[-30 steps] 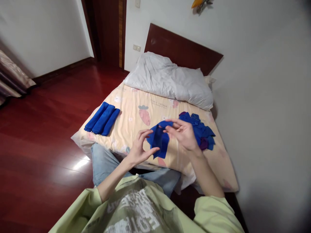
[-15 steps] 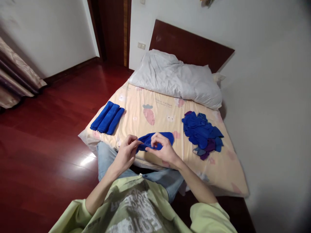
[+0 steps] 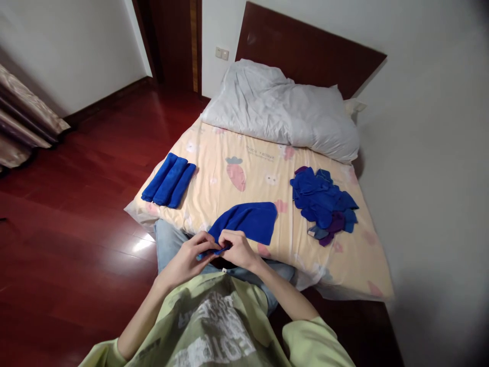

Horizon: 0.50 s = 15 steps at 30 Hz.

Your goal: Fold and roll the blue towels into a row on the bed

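Observation:
A blue cloth (image 3: pixel 248 220) lies partly spread on the front edge of the bed, its near left end gathered between my fingers. My left hand (image 3: pixel 193 255) pinches that end from the left. Close against it, my right hand (image 3: pixel 237 248) grips the same bunched end. Three blue rolled cloths (image 3: pixel 169 181) lie side by side on the bed's left. To the right is a loose heap of blue cloths (image 3: pixel 321 196), with some purple ones among them.
The bed (image 3: pixel 214 199) has a yellow patterned sheet. A grey-white quilt (image 3: pixel 282 109) is bunched below the dark headboard (image 3: pixel 305 48). Red wooden floor (image 3: pixel 76 229) lies to the left, with a curtain (image 3: pixel 26 122) beyond it.
Both hands have moved down toward my body, drawing the cloth's left end with them. More of the cloth shows spread on the bed. The view has shifted slightly.

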Each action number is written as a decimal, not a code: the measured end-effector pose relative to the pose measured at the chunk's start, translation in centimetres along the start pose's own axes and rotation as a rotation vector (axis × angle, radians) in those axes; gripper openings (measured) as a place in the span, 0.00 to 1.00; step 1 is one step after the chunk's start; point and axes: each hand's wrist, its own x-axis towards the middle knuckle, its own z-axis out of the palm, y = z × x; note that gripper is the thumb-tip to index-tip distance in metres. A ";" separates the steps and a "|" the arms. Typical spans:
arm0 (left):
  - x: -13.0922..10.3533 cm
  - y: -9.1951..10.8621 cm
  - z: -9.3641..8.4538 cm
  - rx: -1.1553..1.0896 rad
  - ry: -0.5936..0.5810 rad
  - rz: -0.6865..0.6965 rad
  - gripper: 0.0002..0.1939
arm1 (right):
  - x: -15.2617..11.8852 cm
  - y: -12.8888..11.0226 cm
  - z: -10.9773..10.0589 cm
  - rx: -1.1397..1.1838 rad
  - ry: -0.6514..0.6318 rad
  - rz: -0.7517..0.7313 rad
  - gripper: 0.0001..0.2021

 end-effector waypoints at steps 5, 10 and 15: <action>-0.5 -0.9 1.2 0.034 0.161 0.085 0.11 | -0.8 0.9 0.8 -0.102 -0.060 -0.047 0.14; -1.6 -0.8 -0.5 0.100 0.418 0.122 0.12 | -1.6 1.7 0.1 -0.128 -0.156 -0.051 0.10; -3.0 -0.9 -4.0 0.196 0.693 0.170 0.07 | -2.7 3.5 -1.9 -0.142 -0.109 0.005 0.02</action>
